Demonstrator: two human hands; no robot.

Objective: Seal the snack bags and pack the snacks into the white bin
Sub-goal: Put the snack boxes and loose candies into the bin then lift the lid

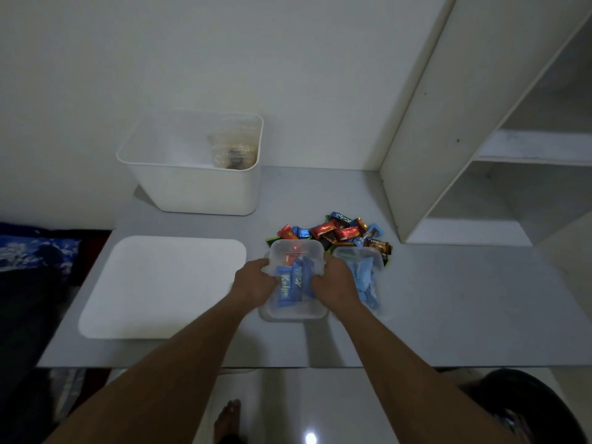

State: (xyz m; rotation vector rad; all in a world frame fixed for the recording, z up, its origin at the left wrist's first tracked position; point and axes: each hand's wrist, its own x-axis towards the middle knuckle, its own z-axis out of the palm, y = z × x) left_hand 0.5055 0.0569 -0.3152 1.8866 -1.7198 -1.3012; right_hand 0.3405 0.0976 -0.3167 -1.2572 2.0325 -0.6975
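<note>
A clear snack bag (pixel 296 254) with blue wrapped bars inside lies on the grey table in front of me. My left hand (pixel 253 280) grips its left side and my right hand (pixel 333 280) grips its right side, fingers curled over the plastic. A second clear bag (pixel 365 277) of light blue snacks lies just right of it. Behind both is a loose pile of wrapped snacks (pixel 339 232) in red, blue, black and gold. The white bin (pixel 192 190) stands at the back left, with one clear filled bag (pixel 235 149) in its right corner.
The bin's flat white lid (pixel 160 286) lies on the table to the left of my hands. A tall white shelf unit (pixel 448 123) stands at the right, close behind the pile. A wall runs along the back. The table's front edge (pixel 288 366) is near me.
</note>
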